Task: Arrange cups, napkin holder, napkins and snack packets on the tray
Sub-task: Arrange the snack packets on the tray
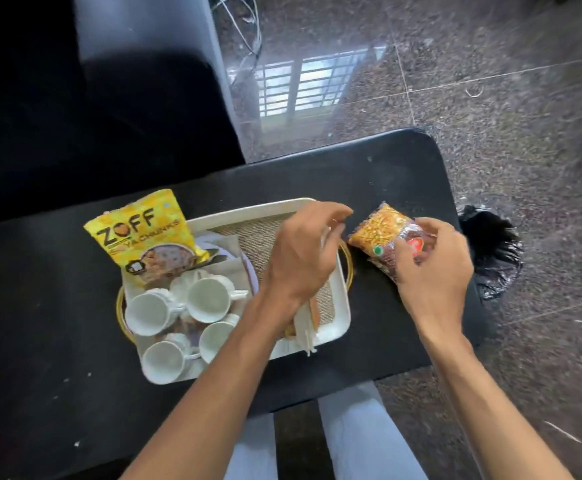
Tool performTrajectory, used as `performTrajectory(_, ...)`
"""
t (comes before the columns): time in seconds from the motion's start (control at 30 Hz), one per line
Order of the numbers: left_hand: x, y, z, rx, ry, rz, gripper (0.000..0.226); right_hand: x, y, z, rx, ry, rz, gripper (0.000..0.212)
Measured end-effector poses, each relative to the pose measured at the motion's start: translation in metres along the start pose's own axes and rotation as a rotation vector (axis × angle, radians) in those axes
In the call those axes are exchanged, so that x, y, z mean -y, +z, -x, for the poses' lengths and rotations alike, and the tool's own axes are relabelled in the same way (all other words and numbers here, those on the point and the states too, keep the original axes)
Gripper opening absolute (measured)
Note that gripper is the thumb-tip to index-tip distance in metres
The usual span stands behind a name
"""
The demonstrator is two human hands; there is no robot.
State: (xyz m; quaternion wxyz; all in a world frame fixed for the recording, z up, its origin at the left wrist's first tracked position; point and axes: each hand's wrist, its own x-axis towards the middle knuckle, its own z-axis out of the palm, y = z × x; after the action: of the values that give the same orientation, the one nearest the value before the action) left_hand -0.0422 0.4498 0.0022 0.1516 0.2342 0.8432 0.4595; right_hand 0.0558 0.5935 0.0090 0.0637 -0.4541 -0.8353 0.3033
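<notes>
The tray (pixel 343 308) is the landmark: a white, shallow-walled rectangle on the black tabletop (pixel 40 306), with gold loop handles at its two short ends.

At the tray's far left corner a yellow packet (pixel 144 237) leans half over the rim. It is a puffy, crinkly foil bag, probably light and slippery; it is best pinched at a sealed edge, since the middle would give.

Inside the tray's left half stand four white cups (pixel 154 311), packed touching one another, handles out. They look like thin, fluted ceramic: stiff, breakable, and apt to clink, so they should be lifted one at a time by handle or rim. Under them lies what seems to be a paper napkin and a plate edge; I cannot tell more.

Over the tray's right half hovers the left hand (pixel 300 261), fingers (pixel 338 211) loosely curled and apart, gripping nothing that I can see. Below the wrist, at the tray's near right, white napkins (pixel 305 332) hang over the rim beside a brownish piece, perhaps the holder; it is mostly hidden. Napkins are soft and light, and will slide or fan out unless taken as a stack.

Just beyond the tray's right handle, the right hand (pixel 431 268) grips a second packet (pixel 386 230), clear-fronted with orange snack inside, fingers closed around its near end, the far end tipped toward the tray. It looks soft and its contents crushable, so a gentle hold suits it.

Count: one tray, four cups, two packets, one napkin stack.
</notes>
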Motion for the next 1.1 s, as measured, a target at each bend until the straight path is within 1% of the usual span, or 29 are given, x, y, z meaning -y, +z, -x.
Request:
performTrajectory(0.07, -0.011, 0.032, -0.006, 0.088, -0.053, 0.021, 0.026, -0.02, -0.009, -0.01, 0.012, 0.082, 0.032, 0.047)
performTrajectory(0.13, -0.016, 0.058, -0.012, 0.15, -0.123, 0.002, 0.031, -0.034, -0.012, -0.018, 0.057, 0.147, 0.062, 0.06)
performTrajectory(0.2, -0.018, 0.078, -0.016, 0.203, -0.156, -0.025, 0.035, -0.042, -0.012, -0.026, 0.116, 0.209, 0.049, 0.069)
performTrajectory(0.27, -0.019, 0.09, -0.02, 0.253, -0.183, -0.035, 0.037, -0.047, -0.009, -0.032, 0.172, 0.258, 0.0, 0.073)
performTrajectory(0.37, -0.015, 0.099, -0.024, 0.297, -0.202, -0.064, 0.036, -0.048, -0.003, -0.041, 0.211, 0.27, -0.068, 0.068)
performTrajectory(0.53, -0.012, 0.096, -0.031, 0.243, -0.216, -0.108, 0.037, -0.044, 0.002, -0.053, 0.24, 0.176, -0.142, 0.057)
performTrajectory(0.63, -0.011, 0.088, -0.038, 0.213, -0.222, -0.111, 0.038, -0.04, 0.0, -0.059, 0.243, 0.12, -0.215, 0.056)
performTrajectory(0.73, -0.008, 0.077, -0.047, 0.202, -0.188, -0.119, 0.039, -0.032, -0.006, -0.064, 0.238, 0.049, -0.277, 0.057)
performTrajectory(0.8, -0.006, 0.066, -0.053, 0.22, -0.148, -0.132, 0.046, -0.024, -0.012, -0.067, 0.258, -0.023, -0.302, 0.058)
performTrajectory(0.9, -0.004, 0.044, -0.063, 0.314, -0.056, -0.184, 0.064, -0.007, -0.02, -0.07, 0.321, -0.189, -0.265, 0.06)
performTrajectory(0.93, -0.004, 0.035, -0.066, 0.345, -0.024, -0.195, 0.066, -0.001, -0.022, -0.071, 0.344, -0.251, -0.253, 0.061)
performTrajectory(0.97, -0.004, 0.025, -0.068, 0.365, 0.008, -0.201, 0.064, 0.005, -0.024, -0.072, 0.37, -0.31, -0.25, 0.062)
performTrajectory(1.03, -0.003, 0.006, -0.068, 0.375, 0.059, -0.17, 0.051, 0.017, -0.026, -0.076, 0.429, -0.408, -0.247, 0.064)
performTrajectory(1.1, 0.0, -0.012, -0.064, 0.343, 0.058, -0.102, 0.038, 0.03, -0.024, -0.079, 0.49, -0.497, -0.223, 0.066)
